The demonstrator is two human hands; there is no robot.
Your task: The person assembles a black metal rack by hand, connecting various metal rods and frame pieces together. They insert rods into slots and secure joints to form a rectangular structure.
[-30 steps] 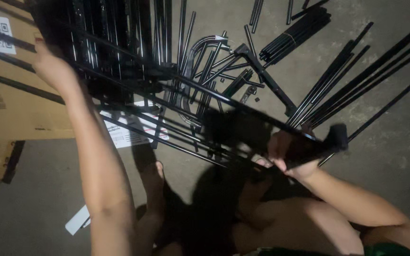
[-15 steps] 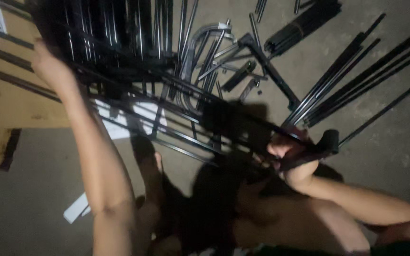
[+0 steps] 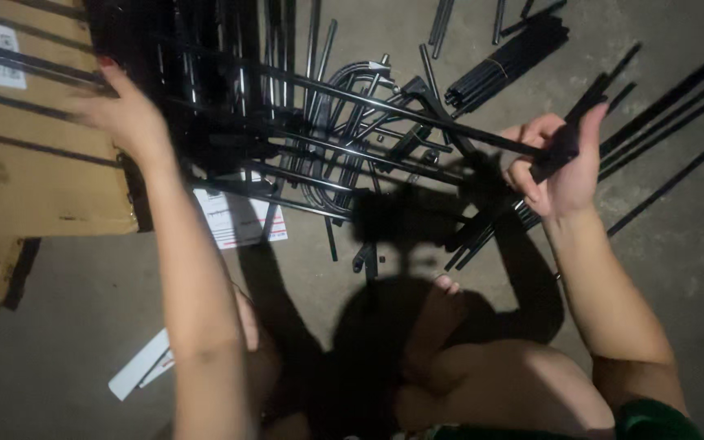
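Black wire rack frame [image 3: 287,122] is held up off the concrete floor [image 3: 59,326], spanning btwn both hands. Left hand [image 3: 128,110] is at the frame's left end, fingers curled round the dark bars at upper left, over a flattened cardboard box [image 3: 34,179]. Right hand [image 3: 556,163] is closed on the right end, thumb and fingers wrapped round a black rod/corner piece that sticks up past the knuckles; exactly which bar it grips is hard to tell, prob. the end of the long top rod running across from the left. So the frame sits between the hands and a bit above them in view. Under it: loose black tubes [image 3: 662,114] fanned out at right, a bundled set of short rods [image 3: 507,61] at top, curved tube pieces [image 3: 352,90] in the middle, a white instruction sheet [image 3: 238,216] just below the frame.
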